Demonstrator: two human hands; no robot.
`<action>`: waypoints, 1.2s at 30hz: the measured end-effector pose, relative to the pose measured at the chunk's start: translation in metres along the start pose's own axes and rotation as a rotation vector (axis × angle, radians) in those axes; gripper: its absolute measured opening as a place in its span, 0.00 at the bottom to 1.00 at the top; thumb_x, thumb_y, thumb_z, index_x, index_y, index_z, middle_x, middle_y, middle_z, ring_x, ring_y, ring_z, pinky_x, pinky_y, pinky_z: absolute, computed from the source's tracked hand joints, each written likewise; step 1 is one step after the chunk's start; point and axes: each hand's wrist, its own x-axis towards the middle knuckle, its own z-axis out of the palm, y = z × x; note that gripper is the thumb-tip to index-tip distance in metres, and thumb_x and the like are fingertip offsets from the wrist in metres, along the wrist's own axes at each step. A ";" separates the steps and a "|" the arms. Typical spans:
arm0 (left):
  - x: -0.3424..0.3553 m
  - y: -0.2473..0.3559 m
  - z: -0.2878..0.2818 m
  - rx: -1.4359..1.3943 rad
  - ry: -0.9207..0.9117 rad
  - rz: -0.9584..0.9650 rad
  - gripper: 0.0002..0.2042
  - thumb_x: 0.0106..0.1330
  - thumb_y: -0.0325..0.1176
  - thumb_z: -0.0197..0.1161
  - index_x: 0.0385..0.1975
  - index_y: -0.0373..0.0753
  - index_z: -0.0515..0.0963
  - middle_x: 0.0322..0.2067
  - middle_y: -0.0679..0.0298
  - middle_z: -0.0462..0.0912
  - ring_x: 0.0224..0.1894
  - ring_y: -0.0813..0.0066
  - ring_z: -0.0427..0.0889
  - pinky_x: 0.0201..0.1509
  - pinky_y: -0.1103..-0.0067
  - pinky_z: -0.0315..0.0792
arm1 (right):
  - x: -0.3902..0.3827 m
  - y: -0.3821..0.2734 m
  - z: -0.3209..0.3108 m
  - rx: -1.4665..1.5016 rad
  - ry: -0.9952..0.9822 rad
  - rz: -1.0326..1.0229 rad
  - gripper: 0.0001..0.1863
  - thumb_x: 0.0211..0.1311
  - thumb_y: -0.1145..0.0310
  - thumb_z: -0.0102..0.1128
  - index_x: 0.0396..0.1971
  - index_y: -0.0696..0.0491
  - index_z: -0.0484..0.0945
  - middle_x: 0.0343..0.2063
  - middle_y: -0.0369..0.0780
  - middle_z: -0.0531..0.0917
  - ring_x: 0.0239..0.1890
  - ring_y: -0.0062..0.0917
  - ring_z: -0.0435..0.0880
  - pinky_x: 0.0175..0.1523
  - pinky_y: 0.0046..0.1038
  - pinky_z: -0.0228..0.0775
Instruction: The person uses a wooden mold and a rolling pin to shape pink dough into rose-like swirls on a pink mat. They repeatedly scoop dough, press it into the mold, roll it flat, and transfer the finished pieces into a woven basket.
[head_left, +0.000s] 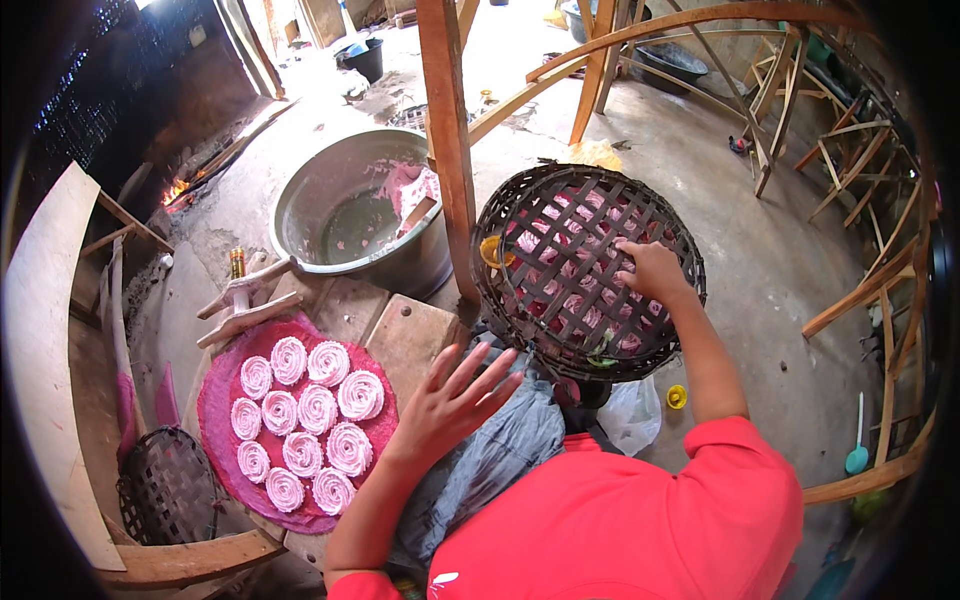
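My left hand (460, 395) is raised with spread fingers and holds nothing, just right of a round pink cloth (222, 385). Several pink piped swirls (317, 408) lie in rows on that cloth. Over on the right, my right hand (652, 272) has its curled fingers on the dark lattice of a round woven bamboo tray (590, 225); the fingertips appear hooked onto the strips. More pink swirls (572, 258) show through the gaps. A yellow ring-shaped piece (495, 252) sits at the tray's left side.
Behind the cloth stand a wooden hand press (245, 302) and a large basin (310, 265) with pink dough (410, 187). A wooden post (447, 130) rises between basin and tray. Wooden frames (860, 290) line the right. Fire (176, 190) burns at far left. Another woven tray (170, 485) lies lower left.
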 end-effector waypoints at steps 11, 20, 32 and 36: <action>-0.058 0.012 -0.023 -0.086 -0.004 -0.428 0.18 0.54 0.37 0.72 0.47 0.51 0.81 0.58 0.67 0.75 0.63 0.66 0.70 0.69 0.63 0.58 | 0.003 0.004 0.013 0.168 -0.026 -0.024 0.26 0.52 0.59 0.70 0.52 0.49 0.77 0.46 0.47 0.82 0.51 0.41 0.80 0.57 0.38 0.72; -0.191 0.000 -0.072 0.052 0.451 -1.224 0.14 0.66 0.32 0.63 0.50 0.35 0.76 0.50 0.54 0.79 0.53 0.53 0.76 0.58 0.63 0.68 | 0.019 -0.107 -0.044 0.726 0.063 -0.378 0.14 0.59 0.70 0.64 0.45 0.58 0.81 0.42 0.45 0.82 0.44 0.34 0.83 0.52 0.31 0.74; -0.301 0.049 -0.071 -0.025 0.539 -1.845 0.15 0.64 0.29 0.63 0.50 0.34 0.78 0.40 0.54 0.81 0.35 0.66 0.81 0.40 0.73 0.75 | 0.068 -0.386 0.052 0.550 -0.325 -0.825 0.13 0.59 0.66 0.59 0.35 0.59 0.84 0.31 0.54 0.84 0.36 0.43 0.86 0.44 0.38 0.76; -0.312 0.038 -0.066 0.025 0.467 -1.880 0.16 0.61 0.29 0.64 0.49 0.34 0.78 0.41 0.52 0.81 0.36 0.59 0.81 0.44 0.70 0.75 | 0.066 -0.390 0.062 0.550 -0.508 -0.729 0.14 0.56 0.64 0.63 0.31 0.62 0.83 0.26 0.52 0.84 0.30 0.40 0.85 0.39 0.37 0.74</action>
